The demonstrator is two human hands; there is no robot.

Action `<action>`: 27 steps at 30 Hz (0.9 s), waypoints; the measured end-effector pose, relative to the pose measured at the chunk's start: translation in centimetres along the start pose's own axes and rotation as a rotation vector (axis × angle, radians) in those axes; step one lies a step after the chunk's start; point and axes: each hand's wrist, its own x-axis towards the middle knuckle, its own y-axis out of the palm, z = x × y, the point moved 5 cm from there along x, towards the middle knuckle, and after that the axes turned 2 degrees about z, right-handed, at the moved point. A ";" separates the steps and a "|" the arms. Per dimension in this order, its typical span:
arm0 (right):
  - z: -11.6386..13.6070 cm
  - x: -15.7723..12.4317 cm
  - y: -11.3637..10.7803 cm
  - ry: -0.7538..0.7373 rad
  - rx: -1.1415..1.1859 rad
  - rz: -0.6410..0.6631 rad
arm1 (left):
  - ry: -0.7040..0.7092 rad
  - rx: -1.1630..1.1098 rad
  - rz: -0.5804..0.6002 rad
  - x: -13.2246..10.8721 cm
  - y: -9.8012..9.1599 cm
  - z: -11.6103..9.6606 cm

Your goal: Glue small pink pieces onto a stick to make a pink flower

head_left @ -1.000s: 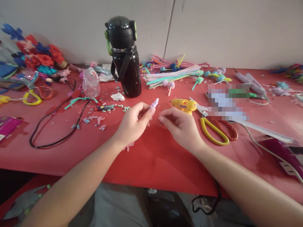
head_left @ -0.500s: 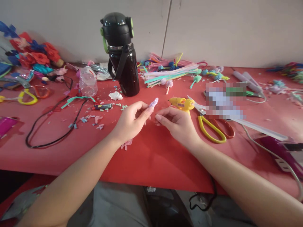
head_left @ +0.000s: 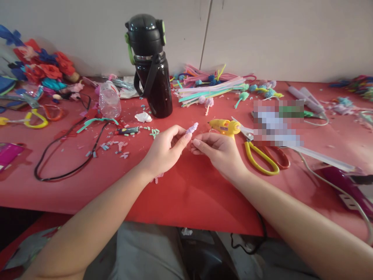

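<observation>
My left hand (head_left: 164, 149) pinches a small lilac curled piece (head_left: 192, 128) between thumb and forefinger, just above the red table (head_left: 180, 194). My right hand (head_left: 218, 149) sits close beside it with its fingers curled and its fingertips almost touching the left fingers; whether it holds anything is hidden. A yellow glue gun (head_left: 225, 126) lies on the table just behind my right hand. Yellow-handled scissors (head_left: 258, 157) lie to its right.
A black flask (head_left: 150, 66) stands behind my hands, with a small clear bottle (head_left: 110, 100) to its left. Pastel straws (head_left: 210, 89) lie at the back. A black cord (head_left: 68, 149) loops at left among cut bits. Paper flowers (head_left: 40, 68) sit far left.
My right hand has moved left, closing the gap to my left hand and the lilac piece. The view has shifted slightly.
</observation>
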 end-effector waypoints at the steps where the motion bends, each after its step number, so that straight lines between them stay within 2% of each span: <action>1: 0.1 0.0 0.0 -0.012 -0.020 -0.007 | -0.001 0.002 0.006 0.0 0.0 0.0; 12: 1.0 -0.2 0.2 -0.050 -0.086 0.008 | 0.027 -0.028 0.080 0.0 0.5 0.1; 17: 1.0 -0.3 0.4 -0.052 -0.082 0.022 | -0.012 -0.045 0.110 -0.1 0.8 0.4; 27: 0.8 -0.4 0.7 -0.085 -0.023 0.116 | -0.046 -0.154 0.138 0.0 0.9 0.0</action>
